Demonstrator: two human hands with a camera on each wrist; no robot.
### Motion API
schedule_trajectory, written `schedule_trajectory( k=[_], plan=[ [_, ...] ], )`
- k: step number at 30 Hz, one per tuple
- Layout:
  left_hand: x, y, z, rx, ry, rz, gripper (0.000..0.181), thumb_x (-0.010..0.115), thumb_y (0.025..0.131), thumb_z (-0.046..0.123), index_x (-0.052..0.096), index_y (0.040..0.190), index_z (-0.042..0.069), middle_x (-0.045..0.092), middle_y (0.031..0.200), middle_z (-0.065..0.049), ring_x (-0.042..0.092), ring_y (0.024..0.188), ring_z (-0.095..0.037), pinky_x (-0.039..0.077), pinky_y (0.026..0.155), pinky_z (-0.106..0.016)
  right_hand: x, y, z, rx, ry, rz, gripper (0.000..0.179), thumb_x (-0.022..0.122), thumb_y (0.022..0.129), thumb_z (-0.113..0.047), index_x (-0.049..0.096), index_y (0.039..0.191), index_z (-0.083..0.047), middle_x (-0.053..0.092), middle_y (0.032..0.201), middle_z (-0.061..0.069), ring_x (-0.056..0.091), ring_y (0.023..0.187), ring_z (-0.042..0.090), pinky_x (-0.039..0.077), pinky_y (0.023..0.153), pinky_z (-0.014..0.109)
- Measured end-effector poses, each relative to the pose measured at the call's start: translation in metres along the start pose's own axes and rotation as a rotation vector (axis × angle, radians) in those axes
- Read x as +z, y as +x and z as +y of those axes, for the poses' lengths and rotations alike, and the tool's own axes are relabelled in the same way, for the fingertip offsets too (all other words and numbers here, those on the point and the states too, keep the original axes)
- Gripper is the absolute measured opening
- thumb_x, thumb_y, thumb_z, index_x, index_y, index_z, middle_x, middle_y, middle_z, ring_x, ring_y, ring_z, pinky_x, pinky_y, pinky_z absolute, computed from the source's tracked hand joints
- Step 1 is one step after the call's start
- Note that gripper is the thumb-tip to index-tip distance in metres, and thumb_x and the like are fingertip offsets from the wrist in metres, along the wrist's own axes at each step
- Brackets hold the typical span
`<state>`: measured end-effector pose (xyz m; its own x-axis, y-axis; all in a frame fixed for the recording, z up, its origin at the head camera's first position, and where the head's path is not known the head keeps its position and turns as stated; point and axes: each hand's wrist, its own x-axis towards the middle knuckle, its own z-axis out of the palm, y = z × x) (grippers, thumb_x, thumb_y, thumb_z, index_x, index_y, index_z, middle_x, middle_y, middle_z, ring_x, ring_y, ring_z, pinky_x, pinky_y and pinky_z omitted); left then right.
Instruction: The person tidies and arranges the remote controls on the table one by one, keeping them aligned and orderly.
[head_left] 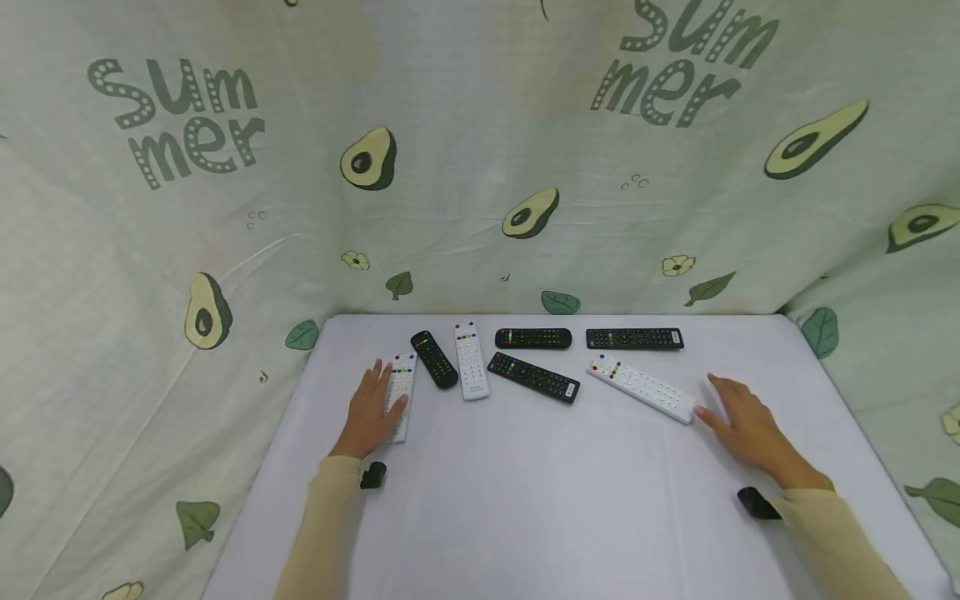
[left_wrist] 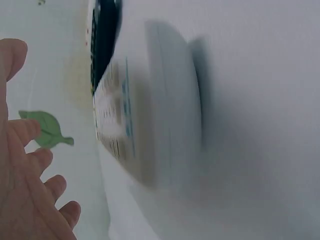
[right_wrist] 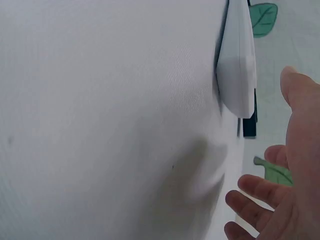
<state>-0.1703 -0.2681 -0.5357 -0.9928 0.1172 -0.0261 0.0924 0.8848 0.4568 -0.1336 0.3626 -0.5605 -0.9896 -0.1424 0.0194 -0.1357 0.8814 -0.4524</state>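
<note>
My left hand hovers over a white remote control at the left of the group, fingers spread and holding nothing. In the left wrist view a gap shows between the hand and that remote. On the other side, my right hand is near the lower end of a second white remote, which lies slantwise. Its fingers are relaxed and spread, with nothing between them. The right wrist view has the hand apart from the white remote.
Between the hands lie a black remote, a white remote, a slanted black remote and two black remotes along the back, left and right. A printed cloth hangs behind the white table.
</note>
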Motion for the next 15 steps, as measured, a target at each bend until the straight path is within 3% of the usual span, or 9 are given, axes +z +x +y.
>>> schedule_trajectory(
  k=[11,15],
  plan=[
    [0.019,0.007,0.035,0.081,-0.014,0.021,0.075,0.060,0.108,0.032,0.027,0.165,-0.003,0.017,0.174,-0.025,0.015,0.159,-0.050,0.020,0.125,-0.069,0.005,0.001,-0.021,-0.011,0.137,-0.024,0.069,0.058,0.110,-0.030,0.031,0.156,0.015,0.037,0.147,0.045,0.037,0.135,0.064,0.032,0.108,0.079],
    [0.024,0.009,0.054,0.118,-0.055,-0.002,0.075,0.061,0.107,0.033,0.027,0.166,0.000,0.017,0.175,-0.021,0.015,0.160,-0.047,0.019,0.126,-0.068,0.006,0.002,-0.028,0.016,0.159,-0.045,0.070,0.056,0.111,-0.031,0.030,0.157,0.014,0.038,0.147,0.042,0.041,0.132,0.059,0.035,0.108,0.077]
  ],
)
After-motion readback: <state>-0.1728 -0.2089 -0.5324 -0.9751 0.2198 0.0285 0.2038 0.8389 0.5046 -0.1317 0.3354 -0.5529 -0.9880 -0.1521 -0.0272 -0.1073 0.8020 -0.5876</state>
